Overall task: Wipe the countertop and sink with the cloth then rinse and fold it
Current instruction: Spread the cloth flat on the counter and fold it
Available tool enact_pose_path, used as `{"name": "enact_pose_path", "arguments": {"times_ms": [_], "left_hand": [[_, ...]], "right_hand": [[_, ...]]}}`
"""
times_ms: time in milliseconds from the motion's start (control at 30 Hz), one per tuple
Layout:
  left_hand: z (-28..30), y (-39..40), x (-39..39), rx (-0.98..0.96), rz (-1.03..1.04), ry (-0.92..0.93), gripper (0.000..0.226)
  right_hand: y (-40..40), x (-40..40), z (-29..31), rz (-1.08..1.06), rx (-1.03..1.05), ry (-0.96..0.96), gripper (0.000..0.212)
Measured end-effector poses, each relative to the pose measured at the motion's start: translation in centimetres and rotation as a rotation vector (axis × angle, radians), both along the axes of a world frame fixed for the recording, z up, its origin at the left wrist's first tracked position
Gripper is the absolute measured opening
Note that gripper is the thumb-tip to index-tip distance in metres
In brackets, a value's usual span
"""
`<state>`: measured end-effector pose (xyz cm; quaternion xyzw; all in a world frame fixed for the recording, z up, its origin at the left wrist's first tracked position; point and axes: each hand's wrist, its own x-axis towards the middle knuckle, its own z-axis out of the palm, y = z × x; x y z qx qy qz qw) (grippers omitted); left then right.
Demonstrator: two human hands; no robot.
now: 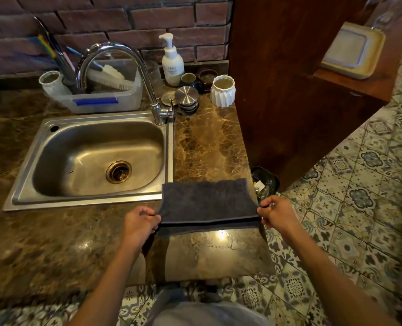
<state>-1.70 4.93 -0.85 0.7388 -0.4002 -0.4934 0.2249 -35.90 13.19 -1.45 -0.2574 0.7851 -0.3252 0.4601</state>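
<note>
cloth [207, 203]: dark grey, folded over w/ two layered edges toward me, lay on the marble counter [209, 147] just right of the sink [96, 158], far corner touching the sink rim.
left hand [140, 222]: I saw it pinching the cloth's near-left corner.
right hand [277, 214]: pinched the near-right corner, out past the counter edge.
sink: steel, basin bare, drain in the middle.
faucet [134, 74]: behind the sink, no water running.
behind: soap bottle [171, 61], white ribbed cup [223, 94].
</note>
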Motion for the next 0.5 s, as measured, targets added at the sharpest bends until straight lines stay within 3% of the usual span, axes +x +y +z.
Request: {"name": "enact_pose_path", "arguments": {"times_ms": [133, 333, 500], "left_hand": [[-0.1, 1.0, 0.0, -0.02, -0.089, -0.083, 0.011], [-1.3, 1.7, 0.5, -0.111, -0.217, -0.313, 0.017], [-1.7, 2.6, 0.1, -0.128, -0.2, -0.327, 0.016]], "right_hand": [[0.7, 0.5, -1.0, 0.017, 0.059, 0.073, 0.019], [1.6, 1.1, -1.8, 0.121, 0.103, 0.334, 0.014], [2.5, 1.9, -2.1, 0.167, 0.095, 0.41, 0.016]]}}
